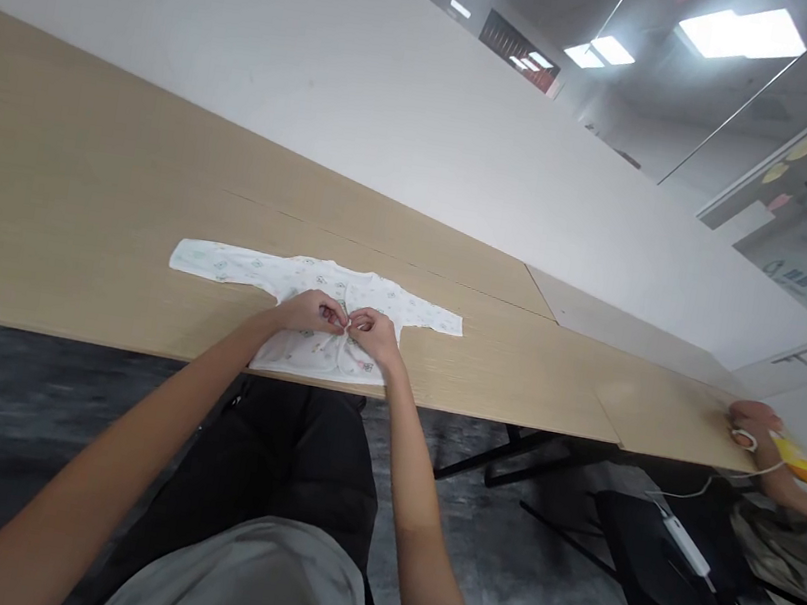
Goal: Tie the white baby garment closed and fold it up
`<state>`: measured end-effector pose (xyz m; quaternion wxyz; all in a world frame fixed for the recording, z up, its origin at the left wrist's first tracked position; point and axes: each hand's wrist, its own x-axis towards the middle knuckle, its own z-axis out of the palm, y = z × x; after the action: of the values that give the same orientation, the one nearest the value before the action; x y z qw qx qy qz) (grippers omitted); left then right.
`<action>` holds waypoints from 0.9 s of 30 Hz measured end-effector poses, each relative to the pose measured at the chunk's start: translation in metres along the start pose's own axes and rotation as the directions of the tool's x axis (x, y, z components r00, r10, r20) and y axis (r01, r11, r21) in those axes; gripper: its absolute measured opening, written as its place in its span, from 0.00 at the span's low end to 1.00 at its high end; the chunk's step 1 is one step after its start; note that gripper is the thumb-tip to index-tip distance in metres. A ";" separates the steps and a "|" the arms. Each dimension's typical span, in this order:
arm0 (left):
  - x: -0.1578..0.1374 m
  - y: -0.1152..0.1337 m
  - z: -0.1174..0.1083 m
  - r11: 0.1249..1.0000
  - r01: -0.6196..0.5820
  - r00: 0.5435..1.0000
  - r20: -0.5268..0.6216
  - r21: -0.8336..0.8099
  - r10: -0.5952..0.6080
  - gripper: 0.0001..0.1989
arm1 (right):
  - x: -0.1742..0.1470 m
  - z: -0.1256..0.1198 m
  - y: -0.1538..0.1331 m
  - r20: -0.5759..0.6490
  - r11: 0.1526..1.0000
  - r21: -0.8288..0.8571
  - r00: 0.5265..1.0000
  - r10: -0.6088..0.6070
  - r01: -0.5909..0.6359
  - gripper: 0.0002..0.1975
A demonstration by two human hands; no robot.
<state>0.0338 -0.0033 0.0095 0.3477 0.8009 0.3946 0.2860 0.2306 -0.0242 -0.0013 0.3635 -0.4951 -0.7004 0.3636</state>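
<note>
A small white long-sleeved baby shirt (312, 355) with a faint print lies on the wooden table, both sleeves spread out to the sides. Its front opening runs down the middle, and its lower hem reaches close to the table's near edge. My left hand (312, 311) pinches the fabric at this opening from the left. From the right, my right hand (373, 333) pinches the same spot, its fingertips meeting those of the left. Whatever fastening may sit between the fingertips is hidden.
The long wooden table (105, 167) runs along a white partition (369, 126). At the far right another person's arm (803, 496) rests by the table end. Below it stand a black folding chair (666, 574) and a white power strip (686, 544).
</note>
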 end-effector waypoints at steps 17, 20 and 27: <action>0.005 -0.014 0.002 0.998 0.043 0.994 -0.097 -0.050 -0.047 0.20 | -0.004 -0.006 -0.008 -0.219 0.993 0.014 0.969 0.114 -0.114 0.15; 0.012 -0.015 0.003 0.992 0.128 0.975 -0.186 0.013 -0.123 0.18 | 0.005 -0.008 -0.009 -0.261 0.986 0.005 0.952 0.162 -0.166 0.14; 0.046 -0.004 -0.007 0.954 0.143 0.963 -0.257 0.263 -0.074 0.19 | 0.066 -0.001 -0.026 -0.291 0.934 -0.175 0.923 0.252 -0.311 0.08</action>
<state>0.0511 0.0387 0.0186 0.1954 0.7774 0.5145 0.3045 0.2040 0.0324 0.0320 0.3408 -0.6719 -0.6022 0.2642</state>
